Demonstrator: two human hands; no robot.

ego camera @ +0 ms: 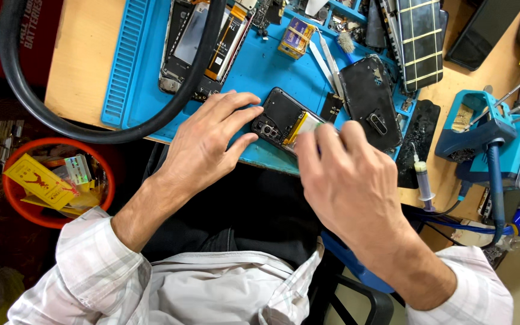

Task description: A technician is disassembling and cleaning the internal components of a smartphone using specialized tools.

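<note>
Opened phone (pixel 284 123) lies on the blue mat (pixel 254 72) near the table's front edge, long axis diagonal, camera end toward the left hand (pixel 209 147). Left fingers (pixel 242 114) pinch that end. Right hand (pixel 347 180) covers the opposite end, fingers curled; their grip cannot be seen.

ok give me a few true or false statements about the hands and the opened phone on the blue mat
1. The left hand touches the opened black phone with exposed insides. True.
2. That phone lies on the red round bin. False: it lies on the blue rubber work mat.
3. The right hand covers the phone's near end. True.
4. The clear plastic syringe is in the left hand. False: it lies on the wooden bench, right of the right hand.
</note>
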